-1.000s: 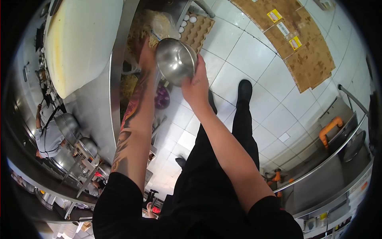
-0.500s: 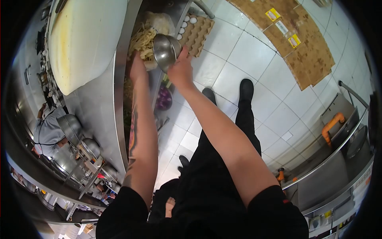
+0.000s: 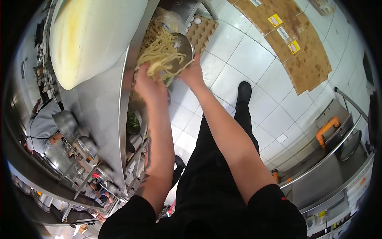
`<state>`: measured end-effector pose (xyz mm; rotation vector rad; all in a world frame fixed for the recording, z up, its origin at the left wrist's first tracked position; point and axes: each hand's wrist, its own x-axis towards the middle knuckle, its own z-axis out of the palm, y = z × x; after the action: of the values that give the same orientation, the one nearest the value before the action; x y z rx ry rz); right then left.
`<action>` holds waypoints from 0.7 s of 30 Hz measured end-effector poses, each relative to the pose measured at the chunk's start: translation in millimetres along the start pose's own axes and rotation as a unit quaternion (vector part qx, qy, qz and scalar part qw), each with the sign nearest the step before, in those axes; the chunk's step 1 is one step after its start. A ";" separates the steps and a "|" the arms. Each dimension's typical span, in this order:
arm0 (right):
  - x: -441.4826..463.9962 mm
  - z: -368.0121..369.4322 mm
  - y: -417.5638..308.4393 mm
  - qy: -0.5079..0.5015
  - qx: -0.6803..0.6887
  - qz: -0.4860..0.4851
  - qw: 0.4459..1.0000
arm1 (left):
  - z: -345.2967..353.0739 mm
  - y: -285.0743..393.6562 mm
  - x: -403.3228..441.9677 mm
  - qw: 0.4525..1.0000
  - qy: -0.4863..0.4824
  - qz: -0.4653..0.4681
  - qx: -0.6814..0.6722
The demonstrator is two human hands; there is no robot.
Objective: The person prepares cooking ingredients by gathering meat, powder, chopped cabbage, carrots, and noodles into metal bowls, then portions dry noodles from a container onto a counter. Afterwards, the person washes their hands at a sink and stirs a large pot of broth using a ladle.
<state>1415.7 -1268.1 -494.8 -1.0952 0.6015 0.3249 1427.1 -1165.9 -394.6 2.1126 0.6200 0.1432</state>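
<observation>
In the head view, my left hand [image 3: 150, 85] is closed around a bunch of thick, pale yellow noodles [image 3: 161, 55]. The strands hang over the near side of a steel bowl [image 3: 184, 44], and some lie across its opening. My right hand [image 3: 193, 75] grips the bowl by its rim, and the bowl is tilted with its inside toward the noodles. More thin brownish strands [image 3: 150, 36] sit behind on the shelf under the counter, beside a clear plastic bag [image 3: 170, 19]. My left fingertips are partly hidden by the noodles.
An egg tray [image 3: 205, 34] with a few white eggs lies beyond the bowl. A steel counter [image 3: 95, 91] runs along the left, with a large white container [image 3: 95, 36] on it. Leafy greens [image 3: 133, 121] sit on the lower shelf. Flattened cardboard [image 3: 298, 55] covers some floor tiles.
My left hand has lifted noodles out from the shelf and toward the bowl. The bowl has turned so its inside shows. My view has shifted slightly.
</observation>
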 end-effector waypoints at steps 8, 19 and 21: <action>1.0 -31.6 17.2 -0.027 0.060 0.070 0.995 | 36.3 -76.1 17.6 0.969 -0.218 0.080 0.086; -1.3 -78.2 -28.7 -0.090 0.053 0.155 0.982 | 44.4 -49.9 90.9 0.859 -0.289 -0.328 -0.267; 2.2 -83.2 -33.5 -0.096 -0.003 0.150 0.984 | 61.7 -46.0 107.4 0.850 -0.293 -0.279 -0.339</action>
<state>1410.7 -1357.6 -498.4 -0.9641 0.5926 0.6864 1523.0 -1138.4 -481.2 1.1326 0.6521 -0.5258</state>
